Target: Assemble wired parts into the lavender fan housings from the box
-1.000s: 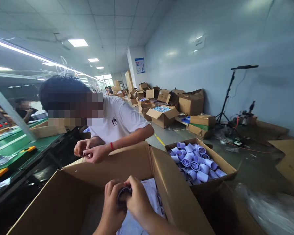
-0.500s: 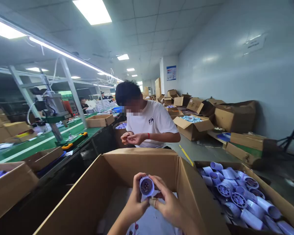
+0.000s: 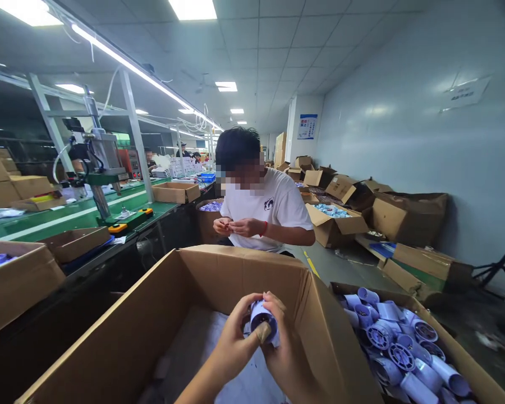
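Both my hands hold one short purple plastic cylinder (image 3: 258, 310) above the open cardboard box (image 3: 122, 320) in front of me. Its hollow end faces me, and something dark shows inside. My left hand (image 3: 238, 336) wraps the cylinder's left side, with a thumb, covered at the tip, across the lower part of the opening. Along the right side and top curl the fingers of my right hand (image 3: 284, 342). White sheet-like material (image 3: 206, 336) lies in the bottom of the box.
To the right, a cardboard box (image 3: 483, 376) holds many similar purple cylinders (image 3: 416, 348). Across from me sits a person in a white shirt (image 3: 273, 207), hands together. On the left runs a green workbench (image 3: 79, 216) with a press machine (image 3: 103, 163) and cardboard boxes.
The cylinder has tilted, and my left thumb has moved over its opening. My right fingers have shifted up around it. The camera view has turned slightly.
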A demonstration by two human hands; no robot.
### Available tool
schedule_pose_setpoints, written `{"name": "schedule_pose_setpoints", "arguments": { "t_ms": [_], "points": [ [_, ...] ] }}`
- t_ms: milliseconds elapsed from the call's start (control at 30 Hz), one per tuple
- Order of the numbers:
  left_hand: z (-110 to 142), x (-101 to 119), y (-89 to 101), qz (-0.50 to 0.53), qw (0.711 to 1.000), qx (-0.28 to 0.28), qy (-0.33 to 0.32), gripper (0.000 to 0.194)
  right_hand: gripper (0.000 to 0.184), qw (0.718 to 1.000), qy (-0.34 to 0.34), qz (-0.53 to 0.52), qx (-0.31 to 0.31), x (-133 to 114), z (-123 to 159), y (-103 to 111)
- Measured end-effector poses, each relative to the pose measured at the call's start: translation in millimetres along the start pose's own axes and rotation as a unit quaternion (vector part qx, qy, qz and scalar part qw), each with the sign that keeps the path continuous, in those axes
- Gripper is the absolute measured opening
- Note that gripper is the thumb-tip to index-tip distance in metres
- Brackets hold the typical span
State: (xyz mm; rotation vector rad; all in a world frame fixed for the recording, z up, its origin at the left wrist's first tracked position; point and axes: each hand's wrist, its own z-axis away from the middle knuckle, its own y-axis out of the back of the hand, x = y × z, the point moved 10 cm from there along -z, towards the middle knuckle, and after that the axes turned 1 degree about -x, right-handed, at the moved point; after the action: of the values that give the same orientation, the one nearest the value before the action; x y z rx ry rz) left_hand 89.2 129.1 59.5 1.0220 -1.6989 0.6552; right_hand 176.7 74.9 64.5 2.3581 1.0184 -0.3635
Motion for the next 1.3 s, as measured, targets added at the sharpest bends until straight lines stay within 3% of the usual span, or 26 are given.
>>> {"name": "schedule_pose_setpoints", "arguments": {
  "t_ms": [300, 467, 700, 900, 1067, 1200, 1300],
  "points": [
    [0, -22, 10.3, 0.028, 0.990, 0.117, 0.068, 0.043, 0.053, 0.999, -0.014, 0.032, -0.003, 6, 5, -8],
    [-5, -41, 7.3, 0.111, 0.979, 0.089, 0.145, 0.047, 0.044, 0.998, -0.018, 0.053, 0.002, 7, 6, -8],
    [-8, -49, 1.5, 0.207, 0.957, 0.025, 0.203, 0.046, 0.041, 0.997, -0.031, 0.063, -0.010, 9, 6, -9],
    [-8, -57, -4.0, 0.225, 0.944, 0.034, 0.241, 0.050, 0.041, 0.995, 0.007, 0.100, 0.014, 1, 7, -6],
    [-1, -67, -1.5, 0.199, 0.942, 0.088, 0.255, 0.049, 0.039, 0.991, 0.024, 0.124, 0.045, 0, 9, -1],
    [3, -75, -6.6, 0.230, 0.926, 0.071, 0.291, 0.047, 0.039, 0.989, 0.058, 0.128, 0.041, -4, 11, -4],
    [2, -73, -5.5, 0.222, 0.931, 0.074, 0.282, 0.046, 0.036, 0.989, 0.061, 0.128, 0.047, -4, 14, -3]
  ]
}}
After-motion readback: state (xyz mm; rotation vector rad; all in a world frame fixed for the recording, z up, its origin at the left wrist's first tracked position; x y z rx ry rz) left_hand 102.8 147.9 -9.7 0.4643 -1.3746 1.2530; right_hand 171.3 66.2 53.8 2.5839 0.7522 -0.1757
